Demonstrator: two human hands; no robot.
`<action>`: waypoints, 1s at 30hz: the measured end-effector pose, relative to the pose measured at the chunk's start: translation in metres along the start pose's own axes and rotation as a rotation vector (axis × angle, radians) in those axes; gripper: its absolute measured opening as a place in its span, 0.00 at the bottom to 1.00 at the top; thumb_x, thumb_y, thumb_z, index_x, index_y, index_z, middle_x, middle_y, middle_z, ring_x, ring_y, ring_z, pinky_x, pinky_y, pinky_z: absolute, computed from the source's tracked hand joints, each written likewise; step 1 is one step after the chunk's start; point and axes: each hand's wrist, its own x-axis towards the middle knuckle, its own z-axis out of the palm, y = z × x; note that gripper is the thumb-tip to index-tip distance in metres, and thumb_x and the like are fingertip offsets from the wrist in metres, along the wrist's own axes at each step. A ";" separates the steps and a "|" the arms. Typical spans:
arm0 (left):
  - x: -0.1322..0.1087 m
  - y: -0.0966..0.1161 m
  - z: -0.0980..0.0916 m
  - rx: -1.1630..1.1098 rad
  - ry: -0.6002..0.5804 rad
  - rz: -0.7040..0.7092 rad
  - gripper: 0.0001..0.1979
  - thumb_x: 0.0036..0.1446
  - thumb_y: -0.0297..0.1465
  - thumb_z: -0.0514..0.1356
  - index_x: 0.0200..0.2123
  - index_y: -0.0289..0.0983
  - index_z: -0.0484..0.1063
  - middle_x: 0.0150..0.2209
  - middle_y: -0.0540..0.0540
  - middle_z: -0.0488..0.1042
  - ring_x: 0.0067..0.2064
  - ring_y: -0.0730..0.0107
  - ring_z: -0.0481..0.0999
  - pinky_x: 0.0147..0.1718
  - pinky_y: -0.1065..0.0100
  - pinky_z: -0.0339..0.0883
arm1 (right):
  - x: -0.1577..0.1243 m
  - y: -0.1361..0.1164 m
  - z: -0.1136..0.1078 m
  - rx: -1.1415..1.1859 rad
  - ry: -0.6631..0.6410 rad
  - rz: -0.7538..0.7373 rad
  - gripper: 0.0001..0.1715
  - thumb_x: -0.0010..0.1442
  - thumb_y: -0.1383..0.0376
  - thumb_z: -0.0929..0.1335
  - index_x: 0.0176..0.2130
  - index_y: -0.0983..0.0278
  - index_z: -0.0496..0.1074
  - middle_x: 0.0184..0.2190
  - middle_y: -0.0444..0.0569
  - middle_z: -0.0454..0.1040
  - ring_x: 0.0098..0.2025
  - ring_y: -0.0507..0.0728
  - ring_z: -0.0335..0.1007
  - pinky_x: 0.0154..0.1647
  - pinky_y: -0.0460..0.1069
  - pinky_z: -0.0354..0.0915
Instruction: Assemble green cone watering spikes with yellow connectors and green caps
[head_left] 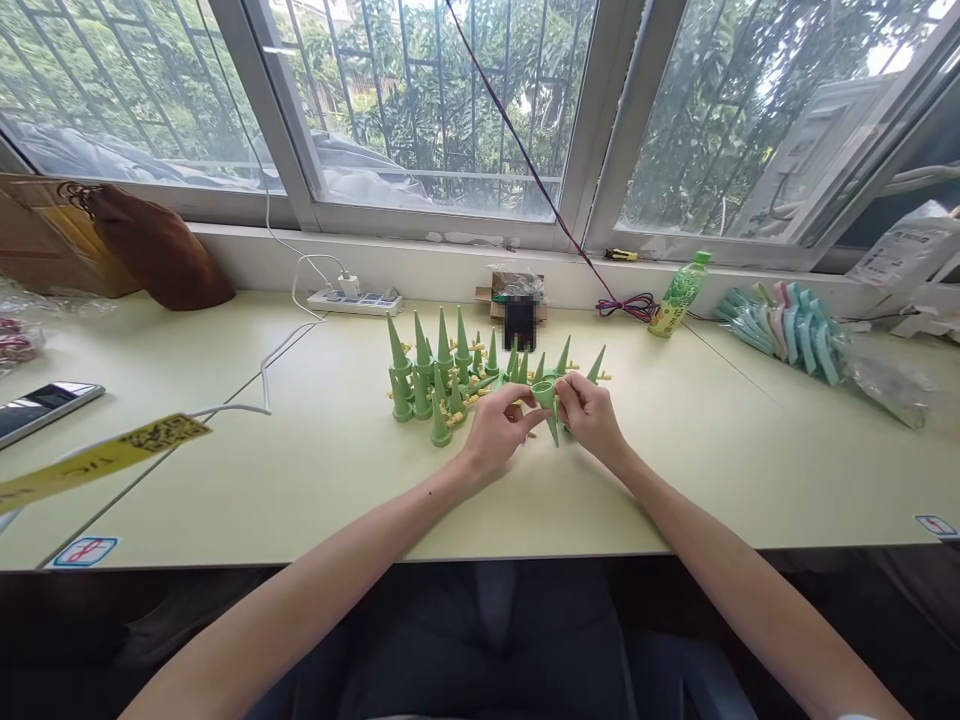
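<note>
Between my two hands a hollow green plastic cone (545, 393) points downward, its round open base turned up toward me. My left hand (495, 430) pinches the cone's side between thumb and fingers. At the rim on the other side, my right hand (595, 418) has its thumb and fingertips closed on the cone; whether a small part is also in those fingertips is hidden. Just beyond and to the left, several green cones (441, 420) stand point-up on the table, many with small yellow pieces (456, 417) attached at their sides.
On the pale table (300, 490) lie a phone (49, 410) at left and a power strip (356, 300) at the back. A green-capped bottle (679, 295), a coiled cable (630, 307) and bagged pastel pieces (795, 325) are at right. A yellow tag (105, 460) hangs close at left.
</note>
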 end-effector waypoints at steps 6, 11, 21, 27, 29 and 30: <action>0.002 -0.009 0.000 0.233 0.064 0.234 0.11 0.59 0.40 0.63 0.37 0.38 0.73 0.36 0.48 0.71 0.24 0.80 0.66 0.24 0.72 0.63 | 0.000 0.001 0.000 0.000 -0.022 0.001 0.22 0.68 0.50 0.61 0.28 0.61 0.62 0.17 0.40 0.59 0.19 0.50 0.52 0.21 0.47 0.52; 0.001 -0.012 0.001 0.332 0.088 0.422 0.03 0.61 0.30 0.62 0.38 0.38 0.70 0.37 0.49 0.69 0.22 0.83 0.63 0.23 0.75 0.62 | 0.000 0.002 0.000 0.001 -0.034 -0.004 0.22 0.69 0.51 0.62 0.28 0.61 0.61 0.18 0.40 0.59 0.19 0.50 0.52 0.21 0.47 0.52; -0.001 -0.005 0.005 0.275 0.061 0.291 0.11 0.52 0.19 0.60 0.37 0.38 0.68 0.37 0.51 0.67 0.24 0.84 0.67 0.24 0.77 0.64 | -0.001 0.001 0.002 -0.071 -0.023 -0.057 0.21 0.69 0.54 0.61 0.28 0.62 0.62 0.18 0.41 0.61 0.20 0.50 0.54 0.22 0.47 0.54; -0.001 0.009 0.005 -0.064 0.022 -0.067 0.07 0.61 0.34 0.58 0.34 0.37 0.65 0.30 0.51 0.70 0.18 0.80 0.69 0.16 0.75 0.63 | -0.001 0.002 0.000 -0.095 0.027 -0.075 0.20 0.69 0.54 0.61 0.29 0.62 0.63 0.18 0.40 0.61 0.20 0.50 0.54 0.22 0.46 0.54; 0.001 0.011 0.003 -0.175 -0.044 -0.200 0.17 0.63 0.44 0.55 0.30 0.36 0.64 0.25 0.51 0.69 0.16 0.78 0.68 0.14 0.73 0.62 | -0.001 0.002 0.000 -0.094 0.033 -0.076 0.20 0.69 0.54 0.61 0.29 0.62 0.63 0.18 0.40 0.61 0.20 0.50 0.54 0.22 0.46 0.54; 0.002 0.012 0.002 -0.222 -0.094 -0.265 0.22 0.63 0.48 0.54 0.28 0.35 0.65 0.23 0.50 0.69 0.16 0.77 0.68 0.14 0.73 0.62 | -0.001 0.002 0.000 -0.095 0.032 -0.079 0.20 0.69 0.54 0.61 0.29 0.62 0.63 0.18 0.40 0.61 0.20 0.49 0.54 0.22 0.46 0.54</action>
